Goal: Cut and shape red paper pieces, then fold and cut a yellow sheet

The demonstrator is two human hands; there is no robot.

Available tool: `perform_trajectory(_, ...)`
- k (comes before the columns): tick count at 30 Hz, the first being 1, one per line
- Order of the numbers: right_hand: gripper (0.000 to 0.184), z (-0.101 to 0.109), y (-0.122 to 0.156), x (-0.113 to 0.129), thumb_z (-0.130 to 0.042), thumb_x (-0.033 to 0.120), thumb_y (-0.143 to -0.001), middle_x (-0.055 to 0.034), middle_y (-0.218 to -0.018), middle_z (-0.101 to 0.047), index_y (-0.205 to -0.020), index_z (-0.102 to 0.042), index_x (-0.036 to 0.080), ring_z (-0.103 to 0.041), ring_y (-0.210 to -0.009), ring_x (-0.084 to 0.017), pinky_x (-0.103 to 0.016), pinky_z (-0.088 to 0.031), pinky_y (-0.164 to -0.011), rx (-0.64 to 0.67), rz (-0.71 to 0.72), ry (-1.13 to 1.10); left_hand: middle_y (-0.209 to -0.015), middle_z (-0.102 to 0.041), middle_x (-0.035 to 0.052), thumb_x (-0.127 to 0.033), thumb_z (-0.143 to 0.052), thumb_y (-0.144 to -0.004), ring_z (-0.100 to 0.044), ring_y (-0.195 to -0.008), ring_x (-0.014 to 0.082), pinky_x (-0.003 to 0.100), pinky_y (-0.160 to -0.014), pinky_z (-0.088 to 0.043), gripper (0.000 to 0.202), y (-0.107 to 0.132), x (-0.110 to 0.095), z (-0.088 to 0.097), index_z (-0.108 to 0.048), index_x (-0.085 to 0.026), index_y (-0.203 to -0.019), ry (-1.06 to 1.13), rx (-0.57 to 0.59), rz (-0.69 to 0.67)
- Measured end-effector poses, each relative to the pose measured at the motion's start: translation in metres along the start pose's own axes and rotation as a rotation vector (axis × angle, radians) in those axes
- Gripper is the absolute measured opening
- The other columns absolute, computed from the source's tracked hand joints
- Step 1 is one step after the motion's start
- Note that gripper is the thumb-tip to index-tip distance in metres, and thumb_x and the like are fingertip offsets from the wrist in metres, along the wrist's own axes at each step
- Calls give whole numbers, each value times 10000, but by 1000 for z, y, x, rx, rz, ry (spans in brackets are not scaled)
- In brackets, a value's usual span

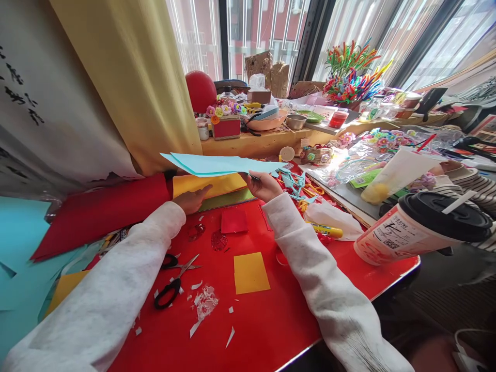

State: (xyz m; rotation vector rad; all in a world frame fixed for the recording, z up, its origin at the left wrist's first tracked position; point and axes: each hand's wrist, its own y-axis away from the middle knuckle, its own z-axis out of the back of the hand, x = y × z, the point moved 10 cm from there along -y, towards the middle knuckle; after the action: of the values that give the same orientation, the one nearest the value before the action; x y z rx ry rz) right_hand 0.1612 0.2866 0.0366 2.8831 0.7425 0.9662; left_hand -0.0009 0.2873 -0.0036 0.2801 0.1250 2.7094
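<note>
My right hand [267,187] pinches the end of light blue paper sheets [220,164], lifted level above the table. My left hand [192,200] lies at the near edge of the yellow paper [211,185], its index finger stretched out over it and nothing gripped. Green paper [228,199] shows under the yellow. Nearer me are a red paper square [234,221], a yellow paper square [251,273] and black-handled scissors [176,281] with blades apart. White paper scraps [205,302] lie beside the scissors.
A red folded sheet [104,212] and blue paper [23,237] lie left. Coloured cuttings [296,183], a yellow glue stick [325,230] and a lidded drink cup [411,230] stand or lie right. Another person's striped sleeve [465,181] shows beyond the cup. Craft items crowd the windowsill [267,138].
</note>
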Motion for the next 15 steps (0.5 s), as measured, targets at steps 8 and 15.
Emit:
perform_trajectory(8,249,4,9,19,-311,68,-833,-18,-713,-646,-995,-495,115,-609,-659,-66,-67,-481,-457,-55,52,15,-1340,-214,1,-78,-313,-709,-560,-851,172,290,-736,-421,672,10,5,10,-137,-384,-1280,102,-85,-24)
perform_trajectory(15,255,5,18,39,-298,75,-840,-26,-770,-648,-923,-538,106,-591,-665,-33,-32,-457,-478,-75,108,34,-1186,-446,14,-346,-271,-806,-466,-1031,197,319,-863,-348,389,-6,24,-1,-355,-290,-1182,187,-145,44)
